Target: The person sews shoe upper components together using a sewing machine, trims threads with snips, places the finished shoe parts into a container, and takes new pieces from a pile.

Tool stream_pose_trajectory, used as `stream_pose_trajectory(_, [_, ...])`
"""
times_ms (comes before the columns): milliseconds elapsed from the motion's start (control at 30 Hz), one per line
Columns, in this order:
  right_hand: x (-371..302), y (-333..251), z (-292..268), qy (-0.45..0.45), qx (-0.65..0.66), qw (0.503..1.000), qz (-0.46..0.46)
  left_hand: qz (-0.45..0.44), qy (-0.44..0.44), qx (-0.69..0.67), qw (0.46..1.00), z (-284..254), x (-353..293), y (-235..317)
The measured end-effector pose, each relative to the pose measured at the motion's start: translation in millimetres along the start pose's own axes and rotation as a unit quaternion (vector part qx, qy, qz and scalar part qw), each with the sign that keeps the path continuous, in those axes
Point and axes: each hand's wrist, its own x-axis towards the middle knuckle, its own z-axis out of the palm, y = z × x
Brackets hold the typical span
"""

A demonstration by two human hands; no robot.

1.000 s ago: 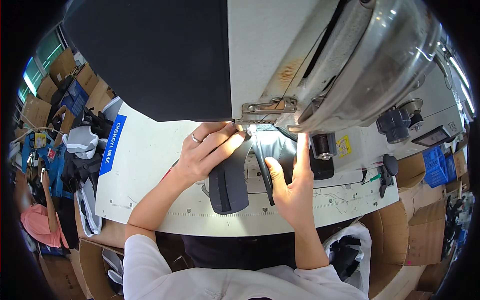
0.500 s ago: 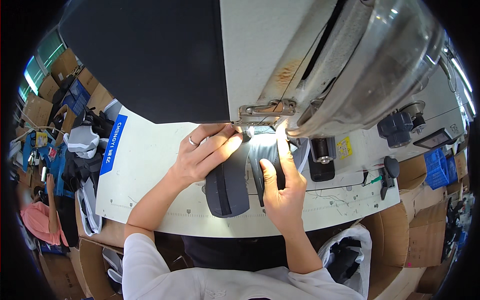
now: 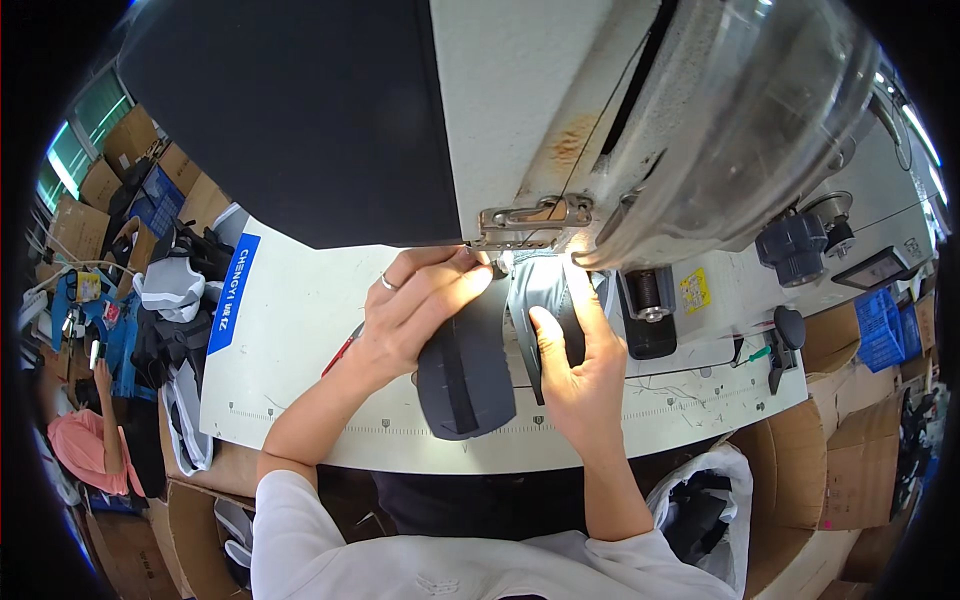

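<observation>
Both hands are at the sewing machine, close under its head. My left hand, with a ring on one finger, pinches the upper end of a dark grey fabric piece that has a black strip along it. Its fingertips are partly hidden by the machine head. My right hand grips a lighter grey fabric piece, thumb on its near side and fingers stretched along it. That piece curls upward and its far end lies in the bright light by the needle area. Whether the two pieces are joined there I cannot tell.
A red-handled tool lies beside my left forearm. Right of the fabric are a dark cylinder and loose thread scraps. Black and grey pieces pile up left of the table. A lined carton stands below right. Another person works far left.
My right hand has shifted slightly right and toward me, and the lighter grey piece curls more. The red-handled tool now shows past my left forearm. My left hand still pinches the dark piece.
</observation>
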Motion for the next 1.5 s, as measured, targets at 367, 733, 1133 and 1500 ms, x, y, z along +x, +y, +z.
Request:
stream_pose_trajectory(367, [7.9,-25.4,-26.2,-0.199,-0.289,0.932,-0.087,-0.138,-0.034,-0.049,0.989,-10.3,-14.7,5.7])
stream_pose_trajectory(733, [0.5,-0.5,-2.8,-0.042,-0.057,0.996,-0.053,0.046,-0.066,0.09,0.993,-12.6,2.2,9.6])
stream_pose_trajectory(1133, [1.1,-6.1,-1.5,-0.026,-0.064,0.997,-0.041,0.021,-0.063,0.106,0.992,-8.0,-0.2,13.0])
stream_pose_trajectory(1500, [4.1,-4.0,-6.8,-0.051,-0.044,0.998,-0.014,0.025,-0.047,0.117,0.992,-8.2,-1.1,15.4])
